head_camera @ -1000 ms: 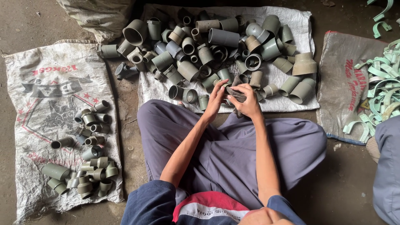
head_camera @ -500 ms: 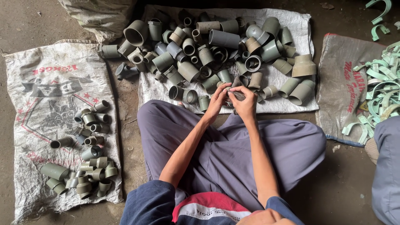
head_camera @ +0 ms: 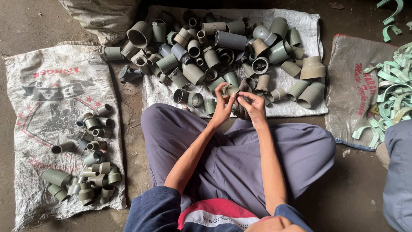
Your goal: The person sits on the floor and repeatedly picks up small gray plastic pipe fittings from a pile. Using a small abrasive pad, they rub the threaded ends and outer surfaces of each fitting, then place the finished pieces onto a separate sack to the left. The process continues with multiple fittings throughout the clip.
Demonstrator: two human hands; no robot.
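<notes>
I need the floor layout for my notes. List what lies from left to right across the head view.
Printed sack with small grey fittings → white sack with big fitting pile, left hand and right hand on a fitting → brown sack → green clips.

Three sacks (head_camera: 60,81) lie flat, one at nine o'clock; two hands (head_camera: 223,107); too many grey pipe pieces (head_camera: 229,41) to count at twelve o'clock.
</notes>
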